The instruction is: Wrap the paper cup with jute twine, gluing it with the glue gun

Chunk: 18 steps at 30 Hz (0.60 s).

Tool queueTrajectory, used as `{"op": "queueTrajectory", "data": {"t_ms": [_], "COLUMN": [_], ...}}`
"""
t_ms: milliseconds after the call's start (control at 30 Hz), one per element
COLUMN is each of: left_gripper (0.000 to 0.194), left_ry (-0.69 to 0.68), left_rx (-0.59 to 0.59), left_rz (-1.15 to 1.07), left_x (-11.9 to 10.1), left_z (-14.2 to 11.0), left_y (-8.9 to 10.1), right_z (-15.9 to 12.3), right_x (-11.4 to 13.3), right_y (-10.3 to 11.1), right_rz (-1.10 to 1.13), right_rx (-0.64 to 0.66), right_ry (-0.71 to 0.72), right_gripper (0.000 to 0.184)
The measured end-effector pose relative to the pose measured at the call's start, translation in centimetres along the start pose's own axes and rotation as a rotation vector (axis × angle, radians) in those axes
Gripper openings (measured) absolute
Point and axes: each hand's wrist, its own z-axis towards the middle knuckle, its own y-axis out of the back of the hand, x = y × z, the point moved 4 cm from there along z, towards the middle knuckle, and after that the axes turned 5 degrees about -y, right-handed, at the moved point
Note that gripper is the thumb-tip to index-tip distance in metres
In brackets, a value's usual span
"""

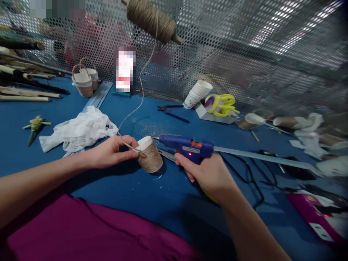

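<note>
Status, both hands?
Left hand: pinching twine at wrapped cup. Right hand: gripping glue gun, nozzle at rim. Scissors lie close behind cup.

No words, brands or numbers are showing clearly enough to read. The glue gun (178, 141) in the right hand (208, 172) is carrying a small pale label (190, 149), its print too small to make out. Beyond that hand, the stacked paper cups (198, 94) are bearing unreadable dark marks. Beyond the left hand (119, 150), a lit screen (125, 72) is appearing only as blurred blocks.
</note>
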Motion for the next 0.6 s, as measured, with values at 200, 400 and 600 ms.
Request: {"op": "queueTrajectory", "data": {"t_ms": [200,400,600], "left_gripper": [0.018,0.017,0.019], "left_ry": [-0.027,-0.062,-0.085], "left_rx": [-0.026,-0.054,-0.08], "left_rz": [-0.006,0.017,0.056], "left_x": [-0.2,-0.7,-1.0], "left_z": [0.0,0.0,0.0], "left_y": [-0.2,-0.5,-0.5], "right_z": [2.3,6.2,8.6], "right_x": [-0.8,-1.6,-2.3], "right_y": [0.3,0.3,-1.2], "right_rz": [0.093,-0.235,-0.328], "right_rx": [-0.032,-0.208,-0.187], "right_ry": [-0.075,-0.14,-0.144], "right_gripper": [0.026,0.027,0.031]}}
